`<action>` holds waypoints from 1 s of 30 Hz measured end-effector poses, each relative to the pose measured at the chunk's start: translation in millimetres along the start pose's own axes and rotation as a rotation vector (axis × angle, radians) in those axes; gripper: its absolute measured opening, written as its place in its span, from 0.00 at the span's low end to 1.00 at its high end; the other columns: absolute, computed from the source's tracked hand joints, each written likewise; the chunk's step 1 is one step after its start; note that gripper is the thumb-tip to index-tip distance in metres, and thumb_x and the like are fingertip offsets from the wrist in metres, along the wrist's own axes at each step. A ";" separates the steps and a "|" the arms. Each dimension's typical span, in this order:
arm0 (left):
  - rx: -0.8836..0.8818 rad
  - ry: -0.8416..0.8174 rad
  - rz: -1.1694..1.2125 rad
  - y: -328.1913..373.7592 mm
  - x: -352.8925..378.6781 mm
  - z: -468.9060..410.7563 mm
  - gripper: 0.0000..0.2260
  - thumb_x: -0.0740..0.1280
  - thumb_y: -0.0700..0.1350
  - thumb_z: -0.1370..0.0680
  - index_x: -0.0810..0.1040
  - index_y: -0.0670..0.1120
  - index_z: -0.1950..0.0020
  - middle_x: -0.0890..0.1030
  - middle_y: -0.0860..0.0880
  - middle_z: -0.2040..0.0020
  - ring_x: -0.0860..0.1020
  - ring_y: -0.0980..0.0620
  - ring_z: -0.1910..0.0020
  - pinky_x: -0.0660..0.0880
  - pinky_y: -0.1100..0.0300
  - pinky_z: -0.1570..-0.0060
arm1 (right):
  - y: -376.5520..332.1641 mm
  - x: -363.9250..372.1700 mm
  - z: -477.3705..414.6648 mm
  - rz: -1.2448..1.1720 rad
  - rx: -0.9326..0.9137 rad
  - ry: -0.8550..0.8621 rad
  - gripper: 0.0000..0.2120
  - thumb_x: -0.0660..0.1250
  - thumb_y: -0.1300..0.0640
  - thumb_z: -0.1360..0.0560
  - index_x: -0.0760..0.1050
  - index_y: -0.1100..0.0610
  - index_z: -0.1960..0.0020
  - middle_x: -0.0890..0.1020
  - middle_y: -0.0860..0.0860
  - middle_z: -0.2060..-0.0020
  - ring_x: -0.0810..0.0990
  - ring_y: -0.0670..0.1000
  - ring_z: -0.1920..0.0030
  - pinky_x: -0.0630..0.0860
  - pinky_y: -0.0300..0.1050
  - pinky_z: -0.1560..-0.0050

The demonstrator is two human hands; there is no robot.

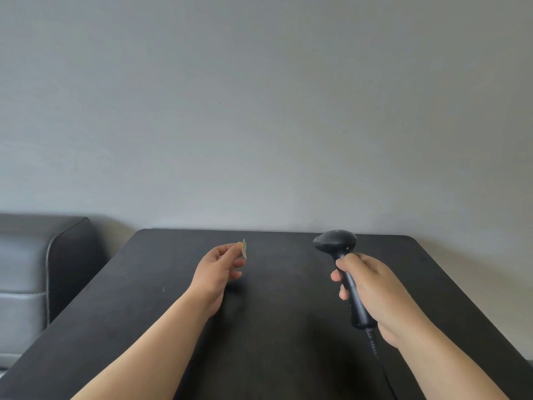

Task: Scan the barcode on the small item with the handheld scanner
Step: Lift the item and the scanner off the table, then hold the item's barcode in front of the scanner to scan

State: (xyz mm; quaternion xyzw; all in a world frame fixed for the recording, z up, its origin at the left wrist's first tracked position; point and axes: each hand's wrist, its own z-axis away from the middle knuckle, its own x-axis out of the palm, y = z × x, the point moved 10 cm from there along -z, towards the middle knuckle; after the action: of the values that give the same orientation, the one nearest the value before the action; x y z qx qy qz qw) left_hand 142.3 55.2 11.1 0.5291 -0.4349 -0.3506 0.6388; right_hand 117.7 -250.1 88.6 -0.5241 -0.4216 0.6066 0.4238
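My left hand (219,268) pinches a small flat pale item (244,248) between thumb and fingers, held upright above the dark table, seen nearly edge-on so no barcode shows. My right hand (372,287) grips the handle of a black handheld scanner (336,241). The scanner's head sits above my fist and faces left toward the item, with a wide gap between them. A black cable (375,352) runs from the handle's base toward me.
The dark table (274,327) fills the lower view, its far edge against a plain grey wall (259,111). A grey and black sofa arm (57,261) stands beside the table's left edge.
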 end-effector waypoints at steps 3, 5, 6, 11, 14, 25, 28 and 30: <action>-0.034 -0.033 0.108 -2.4 3.9 1.7 0.17 0.73 0.52 0.25 0.80 0.43 0.42 0.84 0.48 0.51 0.80 0.52 0.51 0.75 0.55 0.51 | -1.8 0.8 9.1 -0.038 0.017 -0.031 0.17 0.63 0.53 0.20 0.78 0.69 0.49 0.80 0.49 0.72 0.75 0.49 0.71 0.71 0.43 0.64; -0.045 -0.051 0.154 -3.1 4.4 2.2 0.20 0.74 0.53 0.28 0.80 0.43 0.41 0.84 0.48 0.51 0.80 0.52 0.51 0.75 0.55 0.52 | -3.0 1.7 14.4 -0.052 0.026 -0.057 0.19 0.64 0.51 0.21 0.78 0.70 0.49 0.79 0.49 0.73 0.74 0.49 0.72 0.71 0.44 0.65; -0.049 -0.056 0.169 -3.7 4.4 2.1 0.22 0.75 0.54 0.30 0.80 0.43 0.41 0.85 0.48 0.51 0.80 0.52 0.51 0.75 0.55 0.52 | -3.7 2.0 16.9 -0.055 0.030 -0.070 0.20 0.64 0.50 0.21 0.78 0.70 0.49 0.79 0.51 0.73 0.74 0.50 0.72 0.71 0.46 0.64; -0.070 -0.089 0.239 -8.3 4.1 -0.2 0.22 0.73 0.51 0.26 0.79 0.41 0.37 0.85 0.47 0.49 0.81 0.51 0.52 0.76 0.55 0.53 | -7.5 1.5 26.7 -0.058 0.029 -0.116 0.23 0.65 0.47 0.23 0.78 0.70 0.53 0.78 0.58 0.71 0.74 0.53 0.70 0.70 0.50 0.61; -0.083 -0.111 0.281 -9.0 6.0 0.0 0.22 0.73 0.50 0.28 0.79 0.41 0.37 0.85 0.46 0.47 0.81 0.50 0.52 0.76 0.55 0.52 | -10.0 0.8 31.2 -0.079 0.013 -0.135 0.22 0.66 0.46 0.24 0.78 0.68 0.52 0.79 0.60 0.67 0.74 0.55 0.68 0.70 0.53 0.60; -0.135 -0.199 0.388 -10.6 13.8 3.3 0.20 0.72 0.49 0.28 0.81 0.43 0.39 0.84 0.46 0.48 0.82 0.51 0.54 0.76 0.56 0.53 | -23.2 -0.9 54.0 -0.117 -0.010 -0.196 0.25 0.69 0.44 0.27 0.79 0.68 0.48 0.78 0.60 0.65 0.73 0.55 0.68 0.69 0.54 0.60; -0.152 -0.224 0.401 -11.8 15.3 3.8 0.21 0.72 0.49 0.27 0.80 0.43 0.37 0.84 0.46 0.48 0.82 0.51 0.54 0.77 0.57 0.53 | -24.8 -1.9 59.3 -0.145 0.002 -0.201 0.26 0.70 0.44 0.29 0.79 0.68 0.47 0.78 0.59 0.66 0.72 0.54 0.69 0.68 0.52 0.62; -0.161 -0.236 0.410 -12.4 16.1 4.2 0.22 0.71 0.49 0.27 0.79 0.43 0.35 0.84 0.46 0.48 0.82 0.52 0.54 0.78 0.57 0.54 | -26.7 -2.8 62.9 -0.144 -0.003 -0.210 0.28 0.70 0.44 0.31 0.79 0.69 0.47 0.77 0.58 0.67 0.72 0.53 0.69 0.68 0.50 0.64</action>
State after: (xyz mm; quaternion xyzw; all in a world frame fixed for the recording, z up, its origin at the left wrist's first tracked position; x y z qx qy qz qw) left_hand 144.6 36.6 2.2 0.3325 -0.5752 -0.3064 0.6817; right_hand 57.4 -249.3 120.9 -0.4270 -0.5011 0.6255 0.4188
